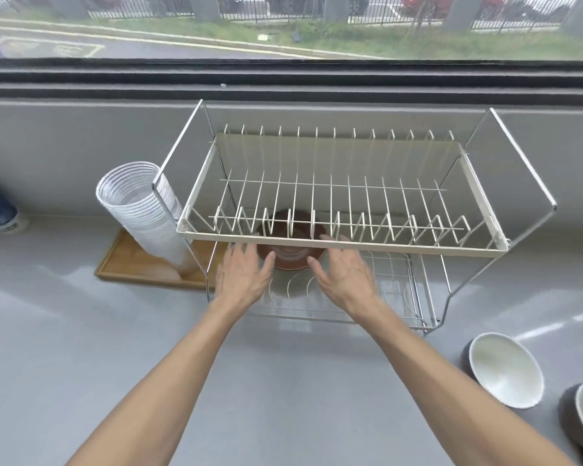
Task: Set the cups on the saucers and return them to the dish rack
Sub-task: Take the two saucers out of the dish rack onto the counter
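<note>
Legible text, labels, brands, numbers: none. Yellow painted markings (53, 48) on the road outside the window, upper left: shapes only, not readable. Dish rack (342, 245), stacked white cups (142, 206) at the counter's left end, bowls (505, 369) at its right edge: no print visible.

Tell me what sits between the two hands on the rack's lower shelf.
In the head view, a brown saucer with a cup sits between the left hand and right hand.

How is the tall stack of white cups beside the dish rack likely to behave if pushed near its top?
The stack of white cups already leans against the dish rack, so it would probably tip. It looks like thin nested disposables, likely light. It may slide on the wooden tray.
</note>
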Action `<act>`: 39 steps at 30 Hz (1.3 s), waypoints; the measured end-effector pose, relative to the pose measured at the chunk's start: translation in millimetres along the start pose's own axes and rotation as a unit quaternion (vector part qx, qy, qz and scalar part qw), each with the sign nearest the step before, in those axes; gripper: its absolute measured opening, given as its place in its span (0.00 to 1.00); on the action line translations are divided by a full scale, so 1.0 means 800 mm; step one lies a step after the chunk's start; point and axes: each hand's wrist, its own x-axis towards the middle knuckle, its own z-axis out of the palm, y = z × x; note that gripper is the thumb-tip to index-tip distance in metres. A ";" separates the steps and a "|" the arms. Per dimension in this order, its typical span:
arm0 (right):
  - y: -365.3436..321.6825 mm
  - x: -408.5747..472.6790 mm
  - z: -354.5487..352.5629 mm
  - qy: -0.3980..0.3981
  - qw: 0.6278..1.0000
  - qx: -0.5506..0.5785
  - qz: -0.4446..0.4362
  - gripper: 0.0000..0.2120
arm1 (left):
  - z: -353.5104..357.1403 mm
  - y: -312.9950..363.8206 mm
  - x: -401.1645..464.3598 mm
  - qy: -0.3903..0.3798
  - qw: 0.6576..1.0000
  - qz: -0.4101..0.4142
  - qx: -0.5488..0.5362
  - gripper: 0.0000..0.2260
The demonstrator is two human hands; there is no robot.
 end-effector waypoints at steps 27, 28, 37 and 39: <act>-0.004 0.001 -0.012 -0.042 0.938 0.316 0.135 0.25 | -0.004 0.027 -0.009 -0.055 0.844 -0.168 -0.507 0.21; -0.002 -0.007 -0.014 -0.038 0.940 0.311 0.135 0.25 | -0.005 0.028 -0.016 -0.059 0.846 -0.163 -0.505 0.22; 0.022 -0.110 -0.036 -0.016 0.942 0.308 0.134 0.27 | -0.018 0.048 -0.106 -0.083 0.882 -0.119 -0.449 0.36; 0.031 -0.139 -0.039 -0.008 0.940 0.314 0.136 0.27 | -0.017 0.054 -0.131 -0.089 0.882 -0.109 -0.450 0.30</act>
